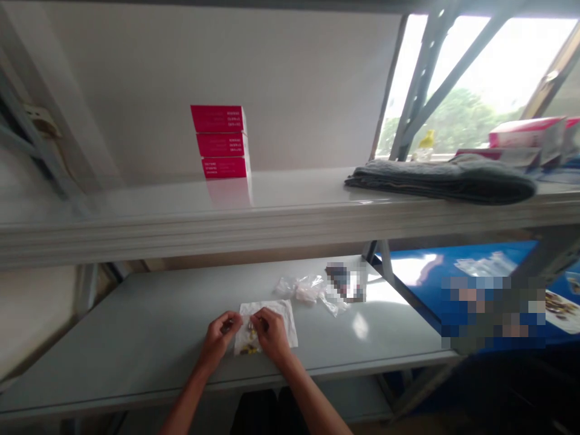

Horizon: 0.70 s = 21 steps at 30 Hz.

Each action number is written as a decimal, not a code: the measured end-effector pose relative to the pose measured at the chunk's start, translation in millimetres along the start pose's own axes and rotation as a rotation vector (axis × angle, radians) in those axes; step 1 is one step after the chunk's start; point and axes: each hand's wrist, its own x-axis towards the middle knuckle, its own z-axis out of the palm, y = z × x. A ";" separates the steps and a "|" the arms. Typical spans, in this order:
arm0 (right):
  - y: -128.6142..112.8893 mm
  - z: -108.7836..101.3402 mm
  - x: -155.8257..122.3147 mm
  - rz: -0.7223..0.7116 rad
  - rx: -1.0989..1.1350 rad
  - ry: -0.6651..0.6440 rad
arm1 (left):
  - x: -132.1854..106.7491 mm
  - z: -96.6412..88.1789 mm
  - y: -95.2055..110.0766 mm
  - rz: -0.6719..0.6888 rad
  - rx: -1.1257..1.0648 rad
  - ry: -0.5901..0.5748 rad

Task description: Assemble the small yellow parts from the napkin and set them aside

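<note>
My left hand [221, 338] is closed in a pinch at the left edge of a white cloth or paper sheet [287, 320] on the lower shelf. Over the middle of that sheet, my right hand [273, 335] is also pinched, its fingertips close to those of the left. Whatever the fingers hold is too small to make out. Several small yellow and dark pieces [249, 350] lie at the near side of the sheet, below my fingertips. Just beyond the sheet sit crumpled clear plastic bags [309, 289].
Three stacked red boxes [222, 145] stand on the upper shelf, with a folded grey cloth [439, 178] to their right. The upper shelf's front edge [290, 226] runs across above my hands. A blue surface [408, 290] at the right holds a white tray of small brownish pieces [562, 311].
</note>
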 end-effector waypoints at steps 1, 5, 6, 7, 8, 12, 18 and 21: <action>-0.6 -0.7 -0.5 -0.015 -0.005 -0.007 | -0.9 0.1 2.2 0.006 0.010 -0.036; -3.7 -2.1 -2.6 -0.059 -0.032 -0.072 | -1.0 -0.4 3.4 0.040 0.046 -0.096; -4.2 -2.2 -3.0 -0.063 -0.044 -0.081 | -0.5 -1.0 2.1 0.048 0.045 -0.085; -4.6 -2.1 -3.3 -0.067 -0.058 -0.087 | 0.0 -1.7 0.7 0.054 0.042 -0.077; -4.6 -2.0 -3.4 -0.076 -0.073 -0.093 | 0.4 -2.5 -0.7 0.059 0.037 -0.078; -2.8 -1.5 -2.4 -0.125 -0.125 -0.148 | 0.9 -5.3 -3.5 0.039 0.034 -0.115; 0.5 -1.0 -2.3 -0.095 -0.168 -0.107 | 1.1 -5.1 -4.9 -0.011 -0.012 -0.087; -2.2 -2.6 -3.7 -0.124 -0.147 -0.109 | 1.1 -4.1 -5.2 -0.003 -0.025 -0.068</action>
